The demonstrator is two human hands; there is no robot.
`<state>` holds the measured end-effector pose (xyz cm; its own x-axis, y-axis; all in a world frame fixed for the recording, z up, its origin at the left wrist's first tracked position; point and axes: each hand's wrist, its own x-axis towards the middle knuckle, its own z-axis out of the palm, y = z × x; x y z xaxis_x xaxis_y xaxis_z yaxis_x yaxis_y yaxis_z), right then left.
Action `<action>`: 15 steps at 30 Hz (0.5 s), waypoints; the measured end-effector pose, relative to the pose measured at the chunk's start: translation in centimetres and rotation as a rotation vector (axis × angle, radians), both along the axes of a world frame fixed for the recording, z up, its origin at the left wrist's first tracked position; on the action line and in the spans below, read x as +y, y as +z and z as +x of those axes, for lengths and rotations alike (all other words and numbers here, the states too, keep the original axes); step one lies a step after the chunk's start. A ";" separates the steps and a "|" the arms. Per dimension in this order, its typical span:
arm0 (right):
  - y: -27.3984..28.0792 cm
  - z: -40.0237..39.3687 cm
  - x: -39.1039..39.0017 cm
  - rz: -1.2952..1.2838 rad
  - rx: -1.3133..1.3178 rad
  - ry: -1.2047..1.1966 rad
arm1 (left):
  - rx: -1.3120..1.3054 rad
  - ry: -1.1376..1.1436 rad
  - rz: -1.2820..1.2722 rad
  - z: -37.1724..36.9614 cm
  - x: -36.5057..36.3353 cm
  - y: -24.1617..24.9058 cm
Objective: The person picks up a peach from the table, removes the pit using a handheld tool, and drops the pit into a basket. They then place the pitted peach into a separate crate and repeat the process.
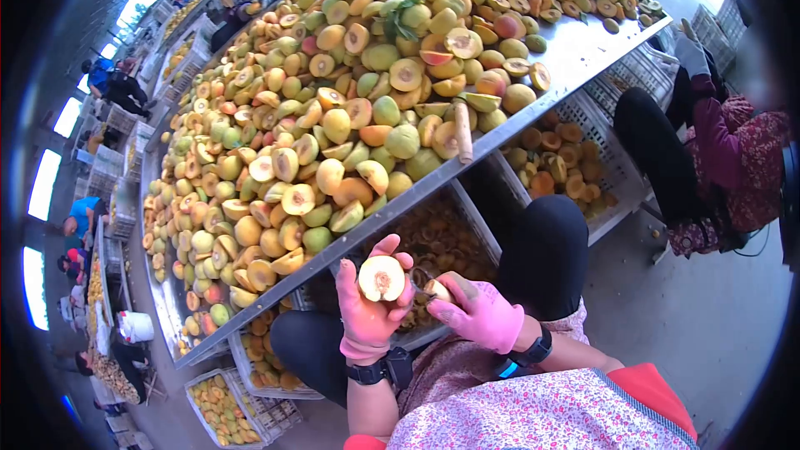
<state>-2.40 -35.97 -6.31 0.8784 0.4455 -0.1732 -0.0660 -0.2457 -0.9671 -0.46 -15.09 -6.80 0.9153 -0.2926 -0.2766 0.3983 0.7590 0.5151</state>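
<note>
Cups halved peach (pixel 382 280) in gloved L grip (pixel 369 317), cut face up w/ brownish centre showing, thumb & fingers curled round its edge; pinches short pale-handled tool (pixel 437 290) in gloved R grip (pixel 479 317), just beside the fruit. Holds both approx. above a crate (pixel 477 221) of cut pieces, near the edge of the metal surface (pixel 575 54), w/ big heap of whole & halved peaches (pixel 333 125) on top & wooden stick (pixel 463 129) lying at the heap's near side.
</note>
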 end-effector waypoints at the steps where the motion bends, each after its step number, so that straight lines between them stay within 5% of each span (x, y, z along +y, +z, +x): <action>1: 0.2 -0.7 0.2 -0.051 -0.086 -0.026 | 0.022 0.016 0.044 -0.5 -0.5 -1.2; 4: -0.3 -2.3 1.0 -0.246 -0.240 -0.039 | 0.083 0.075 0.083 -1.4 -2.2 -2.2; 6: -0.3 -2.5 1.5 -0.288 -0.234 -0.039 | 0.059 0.081 0.371 -1.9 -2.4 -2.2; 15: -0.7 -2.9 3.3 -0.376 -0.271 0.018 | -0.100 0.359 0.517 -3.6 -3.7 -3.1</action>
<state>-5.26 -32.64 -7.00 0.9071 0.4111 -0.0910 0.1843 -0.5819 -0.7921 -4.07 -18.75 -9.89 0.9603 0.1856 -0.2083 0.0966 0.4793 0.8723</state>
